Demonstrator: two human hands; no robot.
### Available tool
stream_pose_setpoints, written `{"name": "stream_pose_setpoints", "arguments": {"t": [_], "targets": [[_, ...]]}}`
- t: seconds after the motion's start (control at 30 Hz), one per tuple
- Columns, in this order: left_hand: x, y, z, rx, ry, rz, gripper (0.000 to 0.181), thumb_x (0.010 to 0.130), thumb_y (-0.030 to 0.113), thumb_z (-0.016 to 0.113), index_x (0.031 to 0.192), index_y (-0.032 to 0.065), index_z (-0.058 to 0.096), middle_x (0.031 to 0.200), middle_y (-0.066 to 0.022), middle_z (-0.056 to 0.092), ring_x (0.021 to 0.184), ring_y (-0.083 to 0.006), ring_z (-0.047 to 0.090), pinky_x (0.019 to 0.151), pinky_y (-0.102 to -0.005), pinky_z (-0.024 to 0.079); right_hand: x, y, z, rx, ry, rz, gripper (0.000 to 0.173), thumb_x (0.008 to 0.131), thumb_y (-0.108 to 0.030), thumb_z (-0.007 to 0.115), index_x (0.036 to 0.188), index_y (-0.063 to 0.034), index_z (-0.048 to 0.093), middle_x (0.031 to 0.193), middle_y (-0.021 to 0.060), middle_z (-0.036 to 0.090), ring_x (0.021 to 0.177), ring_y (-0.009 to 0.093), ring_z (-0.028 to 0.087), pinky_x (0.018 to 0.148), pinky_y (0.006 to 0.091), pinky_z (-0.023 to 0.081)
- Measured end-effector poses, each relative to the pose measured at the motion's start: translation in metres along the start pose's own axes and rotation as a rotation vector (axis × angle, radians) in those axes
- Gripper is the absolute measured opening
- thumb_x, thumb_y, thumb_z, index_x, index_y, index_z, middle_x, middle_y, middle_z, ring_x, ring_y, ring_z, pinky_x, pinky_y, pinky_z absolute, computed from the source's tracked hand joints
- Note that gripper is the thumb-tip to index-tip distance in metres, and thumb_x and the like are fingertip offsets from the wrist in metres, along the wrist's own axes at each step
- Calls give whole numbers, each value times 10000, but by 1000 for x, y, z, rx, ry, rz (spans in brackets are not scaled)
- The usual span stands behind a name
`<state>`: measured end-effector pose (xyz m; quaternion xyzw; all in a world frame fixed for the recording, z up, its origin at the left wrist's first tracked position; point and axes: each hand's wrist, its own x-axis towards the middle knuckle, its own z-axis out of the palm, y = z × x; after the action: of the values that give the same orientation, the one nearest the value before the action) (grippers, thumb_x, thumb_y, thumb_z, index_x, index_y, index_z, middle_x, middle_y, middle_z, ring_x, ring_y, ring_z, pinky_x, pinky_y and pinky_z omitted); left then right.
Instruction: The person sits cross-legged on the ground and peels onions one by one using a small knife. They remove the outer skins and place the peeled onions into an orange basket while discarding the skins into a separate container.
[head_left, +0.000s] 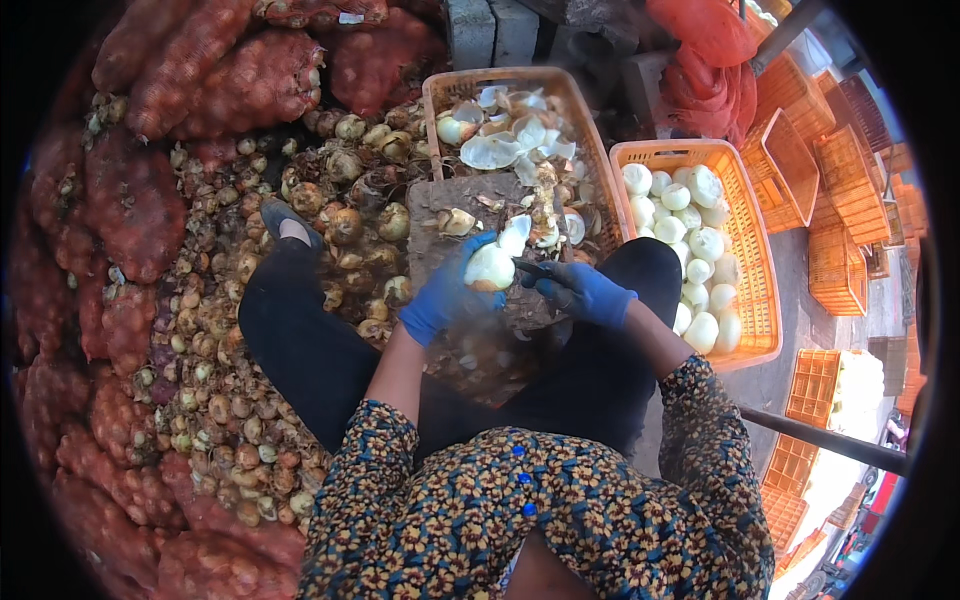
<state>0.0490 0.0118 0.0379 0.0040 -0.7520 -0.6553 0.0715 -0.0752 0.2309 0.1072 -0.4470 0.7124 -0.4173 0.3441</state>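
Note:
In a blue glove, my left hand grips a partly peeled onion above a dirty wooden board. A pale flap of onion skin stands up from the onion's upper right side. My right hand, gloved in blue too, is closed around a small knife, its blade pointing at the onion. Onion scraps lie on the board, and behind it a plastic crate holds loose peelings. To the right, an orange crate contains several peeled white onions.
Unpeeled onions cover the ground on my left, bordered by red mesh sacks of onions. Concrete blocks and red netting are at the back. Stacked orange crates stand far right, near a metal bar.

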Motion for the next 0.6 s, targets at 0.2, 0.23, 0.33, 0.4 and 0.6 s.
{"name": "stream_pose_setpoints", "arguments": {"t": [0.2, 0.23, 0.33, 0.4, 0.6], "targets": [[-7, -6, 4, 150, 282, -101, 726, 768, 220, 784, 1361, -26, 444, 1321, -224, 490, 1165, -298, 560, 988, -385, 468, -5, 17, 68, -204, 285, 137, 348, 942, -145, 536, 1278, -56, 551, 934, 250, 646, 843, 356, 658, 742, 418, 503], [-8, -9, 4, 166, 304, -127, 717, 775, 215, 772, 1363, -27, 441, 1315, -227, 497, 1158, -298, 565, 983, -381, 471, -3, 17, 76, -213, 306, 158, 322, 945, -157, 531, 1244, -41, 565, 909, 258, 645, 836, 379, 653, 730, 433, 501], [-13, -18, 8, 234, 364, -175, 674, 800, 191, 720, 1370, -29, 434, 1295, -243, 517, 1137, -313, 580, 967, -377, 479, 4, 22, 100, -245, 382, 196, 289, 951, -186, 517, 1170, -15, 594, 860, 271, 643, 829, 427, 643, 713, 465, 498], [-19, -19, 11, 308, 385, -184, 646, 813, 175, 683, 1372, -29, 431, 1290, -255, 523, 1134, -336, 581, 965, -386, 480, 4, 18, 104, -230, 398, 201, 282, 949, -190, 511, 1156, -17, 592, 863, 267, 646, 839, 430, 644, 724, 469, 498], [-15, -14, 2, 431, 327, -189, 651, 814, 170, 654, 1385, -29, 411, 1295, -275, 522, 1157, -381, 564, 996, -400, 457, -2, -2, 90, -85, 382, 125, 263, 941, -179, 502, 1124, -9, 583, 863, 265, 642, 830, 428, 643, 727, 464, 496]]}}
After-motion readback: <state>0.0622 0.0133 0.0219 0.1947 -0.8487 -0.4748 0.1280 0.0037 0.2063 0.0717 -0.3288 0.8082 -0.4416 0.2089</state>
